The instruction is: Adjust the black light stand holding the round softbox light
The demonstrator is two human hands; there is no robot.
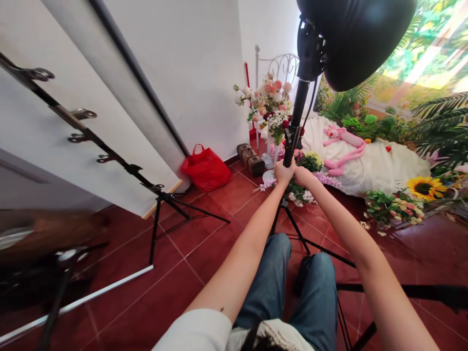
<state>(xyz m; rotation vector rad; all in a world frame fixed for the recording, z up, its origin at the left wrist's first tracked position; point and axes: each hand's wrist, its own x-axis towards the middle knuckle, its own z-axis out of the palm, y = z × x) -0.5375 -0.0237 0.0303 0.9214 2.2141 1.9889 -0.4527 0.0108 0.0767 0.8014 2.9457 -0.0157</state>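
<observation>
Two hands are on one pole (pixel 300 105). Left hand (pixel 284 171): clamped round it, just below the collar (pixel 291 139). Right hand (pixel 302 176): curled in against the left and, as far as can be seen, closed on the same pole; fingertips of both are hidden.

Above the hands, the pole carries a large black lamp (pixel 365 39), with a cord (pixel 310 105) hanging beside it. Below the hands, the legs (pixel 299 231) are spread on the tiles (pixel 215 234), close in front of the knees (pixel 270 273).

Handling, in my judgement: weight is high, so both hands should keep a firm clasp, and one should remain whenever the other goes to the collar. Any lift or turn should be slow, with the pole upright, the cord slack and the feet clear of the legs.

Just beyond the hands, tall flowers (pixel 274 97) crowd the pole; a swing that way risks a knock. Right of the right hand, a pink toy (pixel 347 139) lies on white cloth (pixel 383 168). Left of the left hand, well apart, are a red bag (pixel 207 168) and a second stand (pixel 78 117) bearing metal clips (pixel 84 114).
</observation>
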